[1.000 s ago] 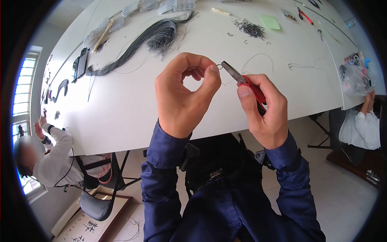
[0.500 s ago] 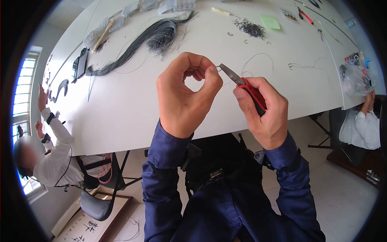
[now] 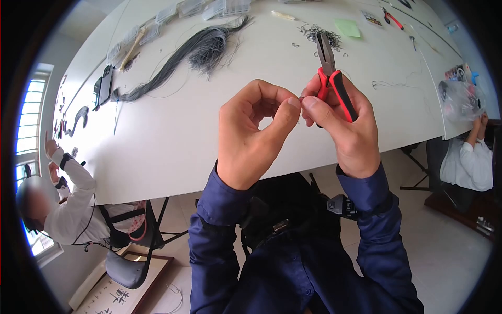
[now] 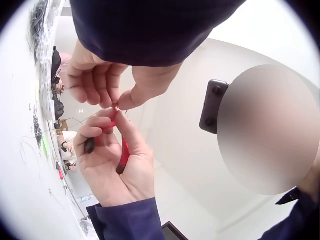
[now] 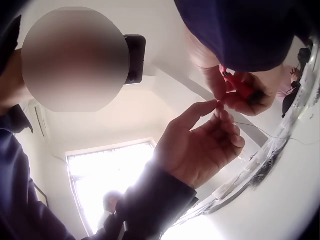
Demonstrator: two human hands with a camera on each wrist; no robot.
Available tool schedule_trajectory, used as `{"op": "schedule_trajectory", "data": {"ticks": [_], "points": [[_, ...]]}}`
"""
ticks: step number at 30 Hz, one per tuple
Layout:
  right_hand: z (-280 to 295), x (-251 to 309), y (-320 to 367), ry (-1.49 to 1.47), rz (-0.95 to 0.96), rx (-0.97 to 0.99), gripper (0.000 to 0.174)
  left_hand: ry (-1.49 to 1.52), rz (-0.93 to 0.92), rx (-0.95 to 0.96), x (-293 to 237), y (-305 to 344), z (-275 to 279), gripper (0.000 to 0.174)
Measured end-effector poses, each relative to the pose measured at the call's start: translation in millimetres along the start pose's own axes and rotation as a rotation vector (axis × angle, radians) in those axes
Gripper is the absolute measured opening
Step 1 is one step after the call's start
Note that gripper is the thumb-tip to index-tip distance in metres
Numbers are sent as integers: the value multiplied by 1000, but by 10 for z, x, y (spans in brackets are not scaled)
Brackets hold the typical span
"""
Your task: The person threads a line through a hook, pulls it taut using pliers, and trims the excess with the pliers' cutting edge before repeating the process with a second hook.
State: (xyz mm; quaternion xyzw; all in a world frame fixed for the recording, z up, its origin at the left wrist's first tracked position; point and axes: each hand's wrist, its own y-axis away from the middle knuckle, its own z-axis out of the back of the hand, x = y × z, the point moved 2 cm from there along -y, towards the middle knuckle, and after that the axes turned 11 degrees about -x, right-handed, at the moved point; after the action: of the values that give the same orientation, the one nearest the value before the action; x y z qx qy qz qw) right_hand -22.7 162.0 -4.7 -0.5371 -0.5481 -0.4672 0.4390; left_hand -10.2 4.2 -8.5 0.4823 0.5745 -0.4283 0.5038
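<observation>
My left hand [image 3: 250, 138] pinches a small curved metal piece [image 3: 300, 98] between thumb and index finger; most of it is hidden by the fingertips. Against it, the right hand [image 3: 356, 141] brings its thumb and fingertips, meeting the left ones. Tucked in that same right hand are pliers [image 3: 342, 97] with red and black handles, their metal nose pointing away and overlapping a pile of small dark hook-like pieces [image 3: 314, 32] in the head view. A thin strand [image 5: 265, 132] trails from the left fingertips in the right wrist view.
On the white table [image 3: 172, 141] lies a long bundle of dark grey strands [image 3: 183, 57]. Clear plastic boxes [image 3: 191, 7], a green paper [image 3: 347, 28] and another pair of pliers [image 3: 393, 21] stand farther back. People sit at left and right.
The pliers' nose has left the small metal piece and swung upright, away from the body. My right thumb and fingertips have come in to the piece; both hands shifted slightly right.
</observation>
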Motion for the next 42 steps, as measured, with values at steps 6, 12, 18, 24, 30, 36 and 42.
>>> {"op": "schedule_trajectory", "data": {"ticks": [6,12,18,24,30,36,42], "points": [[70,64,-6,-298,-372,117,24,-49,-306,118,-29,-69,127,20],[89,-19,-13,-517,-581,286,22,-129,-504,282,-32,-84,134,17],[114,-38,3,-554,-689,348,21,-74,-498,247,7,-104,149,15],[108,-47,12,-567,-706,341,22,-105,-524,236,-40,-87,138,15],[113,-74,5,-195,-346,159,34,-134,-463,127,-6,-132,159,10],[205,14,159,314,90,95,41,-319,-552,-4,26,-175,193,9],[223,-12,219,414,91,94,38,-448,-645,-49,-25,-160,170,10]]}}
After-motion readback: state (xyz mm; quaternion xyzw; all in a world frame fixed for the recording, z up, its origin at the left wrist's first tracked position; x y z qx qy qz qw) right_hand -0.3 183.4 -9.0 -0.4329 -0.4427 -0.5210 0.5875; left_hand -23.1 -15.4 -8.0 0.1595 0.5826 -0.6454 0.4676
